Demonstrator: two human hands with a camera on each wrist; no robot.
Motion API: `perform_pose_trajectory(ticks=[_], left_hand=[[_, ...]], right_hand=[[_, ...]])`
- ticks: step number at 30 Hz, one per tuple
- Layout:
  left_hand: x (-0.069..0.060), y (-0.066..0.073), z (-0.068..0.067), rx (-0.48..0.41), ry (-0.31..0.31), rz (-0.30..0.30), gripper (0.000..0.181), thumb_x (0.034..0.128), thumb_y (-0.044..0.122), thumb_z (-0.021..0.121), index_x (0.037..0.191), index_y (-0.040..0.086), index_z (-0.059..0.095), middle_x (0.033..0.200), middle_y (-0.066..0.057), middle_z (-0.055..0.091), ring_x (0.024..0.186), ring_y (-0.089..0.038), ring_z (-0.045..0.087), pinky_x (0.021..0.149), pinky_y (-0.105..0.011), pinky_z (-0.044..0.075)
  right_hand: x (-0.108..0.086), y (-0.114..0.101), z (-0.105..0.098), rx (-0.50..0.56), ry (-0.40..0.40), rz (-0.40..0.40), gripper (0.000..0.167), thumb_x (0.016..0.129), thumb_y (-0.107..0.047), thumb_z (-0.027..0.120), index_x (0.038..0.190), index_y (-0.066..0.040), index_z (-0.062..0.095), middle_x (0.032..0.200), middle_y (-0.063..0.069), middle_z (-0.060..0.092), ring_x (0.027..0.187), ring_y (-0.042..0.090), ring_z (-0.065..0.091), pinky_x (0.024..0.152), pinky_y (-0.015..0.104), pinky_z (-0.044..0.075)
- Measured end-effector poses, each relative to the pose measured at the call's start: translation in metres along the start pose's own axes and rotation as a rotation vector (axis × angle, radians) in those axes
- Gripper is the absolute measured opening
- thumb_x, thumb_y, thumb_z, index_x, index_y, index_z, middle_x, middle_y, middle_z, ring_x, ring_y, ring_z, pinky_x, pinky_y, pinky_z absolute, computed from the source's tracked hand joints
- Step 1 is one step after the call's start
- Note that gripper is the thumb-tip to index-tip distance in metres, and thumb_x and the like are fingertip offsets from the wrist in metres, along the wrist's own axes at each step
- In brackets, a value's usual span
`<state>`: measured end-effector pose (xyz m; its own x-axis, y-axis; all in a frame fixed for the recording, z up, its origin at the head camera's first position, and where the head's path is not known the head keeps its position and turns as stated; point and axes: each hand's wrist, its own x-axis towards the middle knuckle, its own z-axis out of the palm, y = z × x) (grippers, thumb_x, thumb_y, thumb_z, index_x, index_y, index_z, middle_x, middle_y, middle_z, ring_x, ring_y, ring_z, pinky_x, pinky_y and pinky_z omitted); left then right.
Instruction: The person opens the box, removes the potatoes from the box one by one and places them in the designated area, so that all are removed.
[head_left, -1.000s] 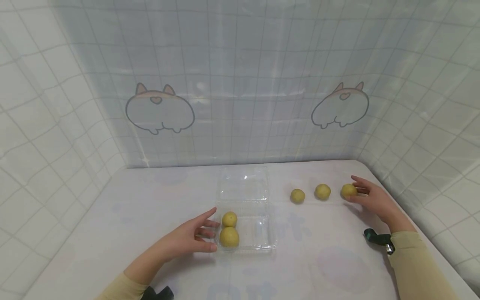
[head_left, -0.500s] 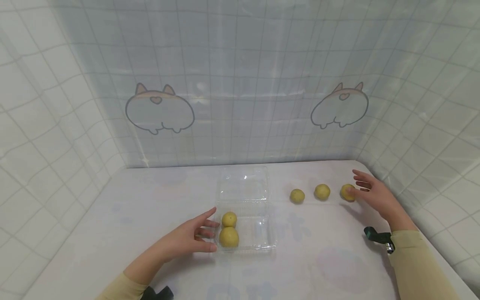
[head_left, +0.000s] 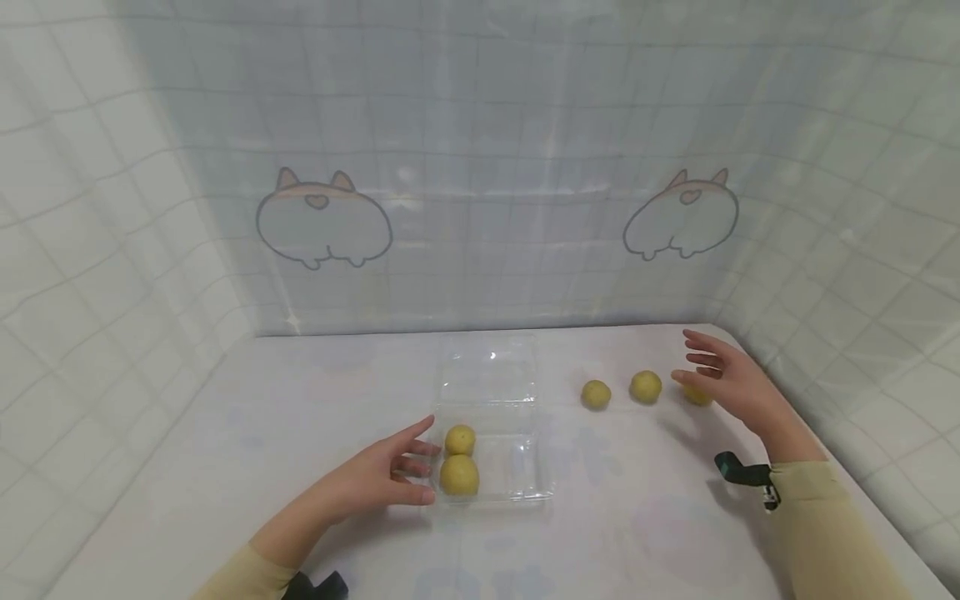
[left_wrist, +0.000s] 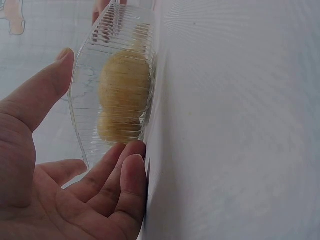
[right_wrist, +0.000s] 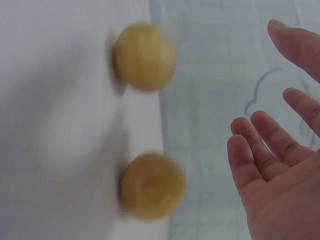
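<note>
A clear plastic clamshell box (head_left: 517, 467) lies unfolded mid-table, with two round yellow fruits (head_left: 459, 475) along its left side. Beside that side is my left hand (head_left: 375, 475), its fingers spread. In the left wrist view, the thumb and fingertips of the left hand (left_wrist: 75, 190) rest against the box's ribbed wall (left_wrist: 85, 95). Over the table's right part hovers my right hand (head_left: 735, 383), holding nothing, its fingers loosely extended. It partly covers the rightmost yellow fruit (head_left: 699, 396). In the right wrist view, two fruits (right_wrist: 146, 56) sit apart from the right hand (right_wrist: 285, 175).
Two more yellow fruits, the middle one (head_left: 646, 387) and the left one (head_left: 596, 395), sit in a row right of the box's lid (head_left: 487, 375). A gridded curtain (head_left: 480, 208) surrounds the table's back and sides.
My right hand has come off the rightmost fruit, rising and shifting left above it. That fruit stays on the table. My left hand and the box hold still.
</note>
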<state>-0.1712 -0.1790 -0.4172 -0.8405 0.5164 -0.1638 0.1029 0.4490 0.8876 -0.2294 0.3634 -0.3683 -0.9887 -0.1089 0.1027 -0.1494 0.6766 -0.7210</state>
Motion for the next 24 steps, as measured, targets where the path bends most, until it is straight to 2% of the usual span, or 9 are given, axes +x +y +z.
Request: perform_pose_trajectory(ticks=[5, 8, 12, 15, 17, 21, 24], left_hand=[[0.001, -0.001, 0.0, -0.006, -0.003, 0.008, 0.1, 0.0812, 0.032, 0.084, 0.159, 0.021, 0.021, 0.141, -0.008, 0.053, 0.118, -0.024, 0.057, 0.098, -0.047, 0.047], [0.0, -0.001, 0.001, -0.007, -0.004, 0.014, 0.1, 0.0817, 0.031, 0.083, 0.159, 0.02, 0.021, 0.141, -0.008, 0.053, 0.118, -0.024, 0.057, 0.099, -0.047, 0.047], [-0.001, -0.001, 0.001, -0.016, -0.008, 0.013, 0.1, 0.0819, 0.03, 0.083, 0.159, 0.021, 0.021, 0.141, -0.008, 0.052, 0.119, -0.024, 0.057, 0.098, -0.047, 0.047], [-0.001, 0.0, 0.001, -0.017, -0.009, 0.01, 0.1, 0.0818, 0.03, 0.083, 0.159, 0.021, 0.021, 0.142, -0.008, 0.052, 0.119, -0.024, 0.057, 0.098, -0.047, 0.047], [-0.001, 0.0, 0.001, -0.015, -0.008, 0.007, 0.1, 0.0818, 0.03, 0.083, 0.159, 0.021, 0.021, 0.142, -0.007, 0.052, 0.119, -0.024, 0.056, 0.099, -0.047, 0.047], [0.0, 0.0, 0.001, -0.01, -0.008, 0.007, 0.1, 0.0819, 0.03, 0.083, 0.159, 0.019, 0.02, 0.141, -0.008, 0.052, 0.119, -0.025, 0.057, 0.099, -0.047, 0.047], [0.0, 0.0, 0.0, -0.006, -0.007, 0.011, 0.1, 0.082, 0.03, 0.083, 0.159, 0.018, 0.02, 0.141, -0.009, 0.053, 0.118, -0.025, 0.057, 0.098, -0.047, 0.047]], right_hand=[[-0.001, -0.019, 0.01, 0.022, -0.005, -0.078, 0.08, 0.09, -0.043, 0.071, 0.156, -0.019, 0.032, 0.151, 0.014, 0.04, 0.133, 0.04, 0.043, 0.101, 0.056, 0.041], [0.0, -0.03, 0.018, 0.028, -0.017, -0.13, 0.076, 0.091, -0.035, 0.073, 0.154, -0.017, 0.035, 0.149, 0.013, 0.043, 0.13, 0.039, 0.046, 0.101, 0.05, 0.043], [0.001, -0.041, 0.027, 0.017, -0.023, -0.213, 0.071, 0.091, -0.031, 0.074, 0.151, -0.018, 0.04, 0.146, 0.011, 0.047, 0.127, 0.033, 0.052, 0.099, 0.033, 0.046], [0.0, -0.049, 0.033, 0.021, -0.024, -0.264, 0.07, 0.09, -0.031, 0.075, 0.15, -0.018, 0.042, 0.145, 0.009, 0.048, 0.125, 0.029, 0.054, 0.098, 0.025, 0.046], [0.0, -0.054, 0.036, 0.036, -0.034, -0.28, 0.07, 0.089, -0.031, 0.076, 0.15, -0.018, 0.043, 0.144, 0.008, 0.049, 0.125, 0.028, 0.054, 0.099, 0.026, 0.045], [0.0, -0.064, 0.043, 0.043, -0.048, -0.294, 0.071, 0.088, -0.034, 0.077, 0.149, -0.018, 0.044, 0.144, 0.007, 0.049, 0.125, 0.027, 0.054, 0.1, 0.037, 0.045], [0.0, -0.07, 0.048, 0.038, -0.055, -0.306, 0.07, 0.088, -0.033, 0.076, 0.148, -0.017, 0.045, 0.144, 0.008, 0.049, 0.123, 0.026, 0.055, 0.1, 0.039, 0.045]])
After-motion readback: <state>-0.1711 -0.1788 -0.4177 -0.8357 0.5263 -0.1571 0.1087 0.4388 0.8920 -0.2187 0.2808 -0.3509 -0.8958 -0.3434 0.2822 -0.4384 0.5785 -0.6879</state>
